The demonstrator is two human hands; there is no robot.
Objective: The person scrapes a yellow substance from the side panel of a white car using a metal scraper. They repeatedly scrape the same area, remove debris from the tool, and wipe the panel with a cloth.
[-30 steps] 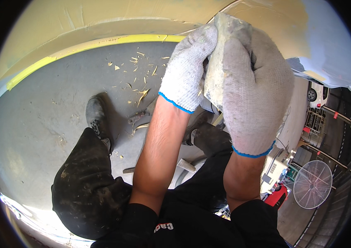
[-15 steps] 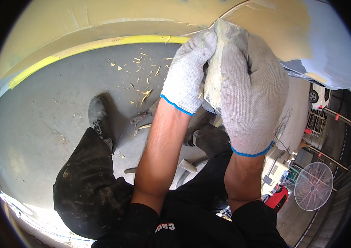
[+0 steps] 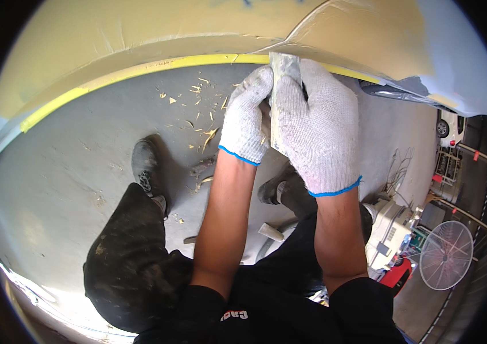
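Note:
In front of me, just below the body panel (image 3: 209,20), both gloved hands hold a long, flat, pale block (image 3: 285,66) with a grey-green, smeared face. My left hand (image 3: 244,114) is closed at the block's left edge, its fingertips partly out of sight. My right hand (image 3: 329,129) wraps round the other side, thumb laid along the face. Both gloves are off-white knit with blue cuffs. The panel carries yellowish-tan filler, and a yellow strip (image 3: 140,70) runs along its lower edge. From here the block's far side is hidden.
Curled yellowish shavings (image 3: 209,137) lie on the grey floor beside my shoe (image 3: 146,163). A pale tool with a hose (image 3: 271,231) is between my legs. To the right stand a cream machine (image 3: 389,235), a round fan (image 3: 446,255) and a parked white vehicle (image 3: 450,126).
Both hands and the block have come down and left, away from the panel. The block overlapped the panel more before; now only its top end reaches the yellow strip. The view has shifted slightly.

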